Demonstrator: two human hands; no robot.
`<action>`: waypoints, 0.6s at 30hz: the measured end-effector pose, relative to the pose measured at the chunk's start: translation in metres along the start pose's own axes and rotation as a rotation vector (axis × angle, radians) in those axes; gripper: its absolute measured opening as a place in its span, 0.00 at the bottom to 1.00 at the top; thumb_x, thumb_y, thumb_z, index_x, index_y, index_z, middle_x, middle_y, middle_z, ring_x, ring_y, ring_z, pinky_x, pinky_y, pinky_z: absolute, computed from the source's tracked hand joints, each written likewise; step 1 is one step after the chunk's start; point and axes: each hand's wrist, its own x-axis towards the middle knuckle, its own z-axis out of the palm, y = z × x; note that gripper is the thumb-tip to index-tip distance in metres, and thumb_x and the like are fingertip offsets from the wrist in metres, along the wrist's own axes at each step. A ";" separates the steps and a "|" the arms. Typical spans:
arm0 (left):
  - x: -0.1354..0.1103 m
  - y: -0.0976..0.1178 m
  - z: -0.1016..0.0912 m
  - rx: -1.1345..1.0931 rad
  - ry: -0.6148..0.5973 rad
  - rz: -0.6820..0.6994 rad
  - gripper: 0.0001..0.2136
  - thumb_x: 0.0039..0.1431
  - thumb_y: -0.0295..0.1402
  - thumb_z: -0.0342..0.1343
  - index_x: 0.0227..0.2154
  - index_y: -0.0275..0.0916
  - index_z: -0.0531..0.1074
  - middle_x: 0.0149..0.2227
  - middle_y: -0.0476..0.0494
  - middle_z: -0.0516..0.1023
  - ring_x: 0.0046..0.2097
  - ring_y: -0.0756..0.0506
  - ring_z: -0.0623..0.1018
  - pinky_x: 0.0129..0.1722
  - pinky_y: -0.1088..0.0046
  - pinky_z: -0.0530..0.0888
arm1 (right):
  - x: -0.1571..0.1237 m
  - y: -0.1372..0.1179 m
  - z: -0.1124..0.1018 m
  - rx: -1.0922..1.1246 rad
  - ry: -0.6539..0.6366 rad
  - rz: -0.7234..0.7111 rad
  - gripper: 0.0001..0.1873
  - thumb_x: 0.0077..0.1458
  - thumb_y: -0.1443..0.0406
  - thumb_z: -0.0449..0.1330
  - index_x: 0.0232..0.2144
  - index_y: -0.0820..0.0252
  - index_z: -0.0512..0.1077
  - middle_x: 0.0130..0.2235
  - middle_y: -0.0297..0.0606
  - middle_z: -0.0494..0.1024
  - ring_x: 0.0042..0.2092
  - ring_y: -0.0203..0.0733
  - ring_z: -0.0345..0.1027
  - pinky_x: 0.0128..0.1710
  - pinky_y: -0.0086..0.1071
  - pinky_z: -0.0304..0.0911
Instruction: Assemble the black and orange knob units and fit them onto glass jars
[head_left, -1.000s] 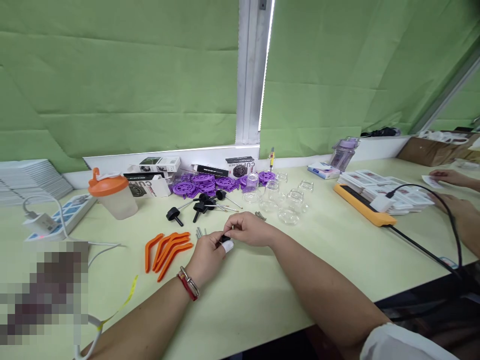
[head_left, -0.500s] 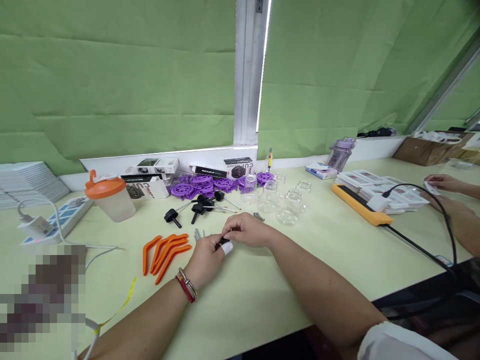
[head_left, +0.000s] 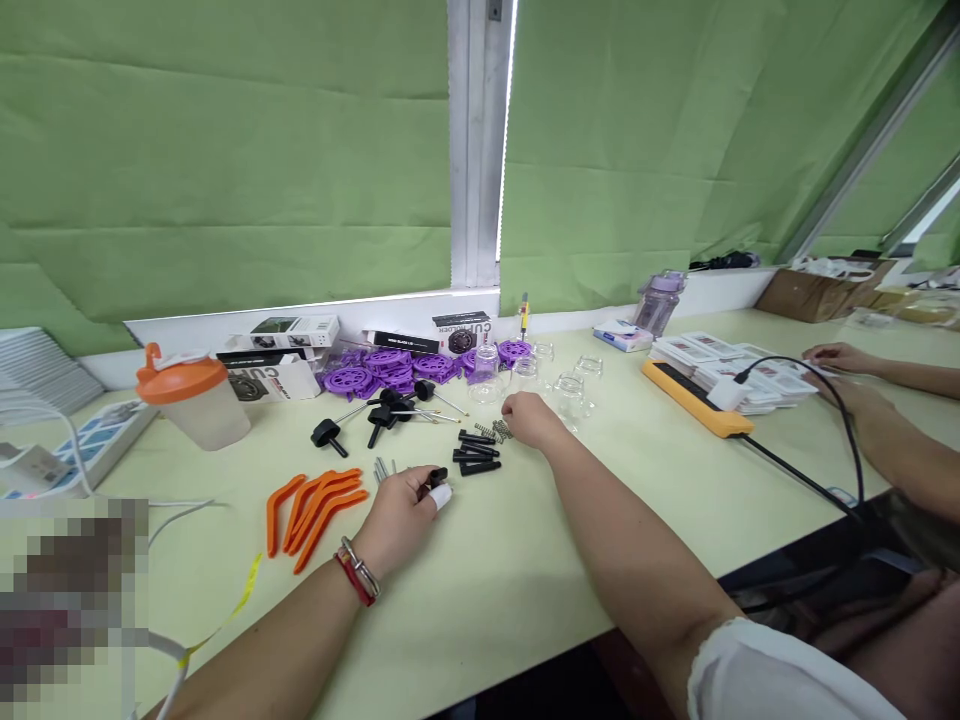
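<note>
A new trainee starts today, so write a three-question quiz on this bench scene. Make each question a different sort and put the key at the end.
1. True or false: the left hand grips a small black part.
2. Which lies nearest the right hand? A) the small springs B) the orange-lidded cup C) the purple bottle
3. Fill in: the curved strips lying on the table to the left of the left hand are ___ in colour.

Key: 1 true; 2 A; 3 orange.
</note>
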 end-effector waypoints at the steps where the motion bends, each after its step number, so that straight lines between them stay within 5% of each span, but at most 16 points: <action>1: 0.000 -0.001 0.000 -0.001 0.003 0.003 0.11 0.55 0.41 0.52 0.24 0.38 0.68 0.20 0.54 0.61 0.23 0.52 0.60 0.25 0.75 0.59 | 0.000 0.000 0.002 -0.020 -0.016 0.002 0.06 0.48 0.72 0.59 0.31 0.63 0.75 0.36 0.45 0.77 0.34 0.41 0.69 0.29 0.28 0.56; 18: -0.002 0.001 -0.001 0.006 -0.009 0.011 0.11 0.54 0.40 0.51 0.24 0.39 0.68 0.20 0.53 0.62 0.23 0.52 0.61 0.25 0.75 0.61 | -0.003 0.000 0.002 -0.150 -0.144 0.042 0.05 0.43 0.73 0.63 0.23 0.61 0.71 0.31 0.43 0.74 0.29 0.40 0.67 0.24 0.29 0.54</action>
